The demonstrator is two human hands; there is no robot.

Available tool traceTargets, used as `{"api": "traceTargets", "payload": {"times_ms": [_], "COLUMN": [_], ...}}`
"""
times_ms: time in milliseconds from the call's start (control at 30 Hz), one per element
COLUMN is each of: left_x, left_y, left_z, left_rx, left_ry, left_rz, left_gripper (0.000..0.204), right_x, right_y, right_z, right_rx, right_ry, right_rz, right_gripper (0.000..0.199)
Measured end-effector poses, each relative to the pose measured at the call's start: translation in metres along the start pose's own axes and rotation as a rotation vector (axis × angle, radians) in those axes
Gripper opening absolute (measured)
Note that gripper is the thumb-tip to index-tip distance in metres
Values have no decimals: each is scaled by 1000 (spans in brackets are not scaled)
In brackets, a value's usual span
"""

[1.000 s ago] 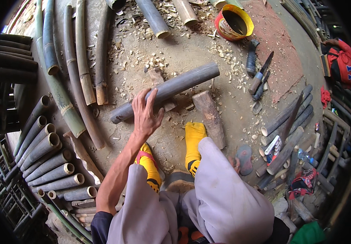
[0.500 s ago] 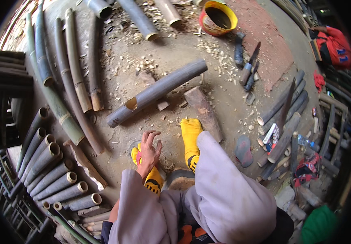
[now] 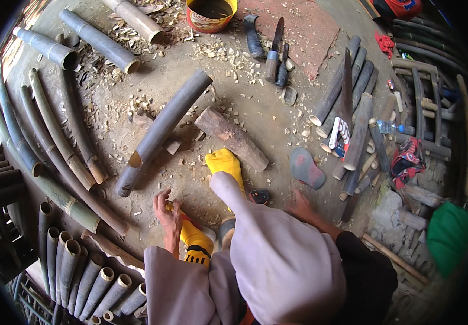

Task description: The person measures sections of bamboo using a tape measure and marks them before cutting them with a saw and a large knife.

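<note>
The left hand [image 3: 168, 212] is seen empty, fingers loosely spread, resting at the yellow boot [image 3: 196, 238]. The right hand [image 3: 301, 205] is pressed to the ground – its grip cannot be told. Just ahead of the left hand lies the bamboo pole [image 3: 160, 130], propped on a log [image 3: 233, 138] – judged stiff, fairly heavy, smooth-skinned, best gripped mid-length.

Knives [image 3: 273, 51] lie beside a yellow bucket [image 3: 210, 15].
</note>
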State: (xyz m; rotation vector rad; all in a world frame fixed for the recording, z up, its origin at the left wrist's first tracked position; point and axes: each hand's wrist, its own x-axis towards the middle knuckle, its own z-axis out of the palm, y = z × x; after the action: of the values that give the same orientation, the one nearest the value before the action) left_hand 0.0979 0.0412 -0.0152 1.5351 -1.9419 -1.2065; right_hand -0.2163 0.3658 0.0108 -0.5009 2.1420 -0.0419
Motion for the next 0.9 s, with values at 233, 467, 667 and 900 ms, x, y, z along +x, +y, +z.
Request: {"api": "traceTargets", "payload": {"times_ms": [233,467,667,900], "left_x": [-5,-6,-11,8], "left_y": [-9,1,-12,5], "left_z": [2,14,1,-8], "left_rx": [30,9,4,-75], "left_ry": [-7,-23,15,4], "left_rz": [-48,-55,-56,-70], "left_gripper": [34,34,33,31], "right_x": [18,11,12,22], "right_y": [-8,-83,-104,-75], "right_z": [37,45,59,5], "right_rx": [470,226,29,341], "right_ry": [-137,-156,-76,43], "right_rz": [241,-280,-326,-364], "right_gripper": [89,85,66,33]}}
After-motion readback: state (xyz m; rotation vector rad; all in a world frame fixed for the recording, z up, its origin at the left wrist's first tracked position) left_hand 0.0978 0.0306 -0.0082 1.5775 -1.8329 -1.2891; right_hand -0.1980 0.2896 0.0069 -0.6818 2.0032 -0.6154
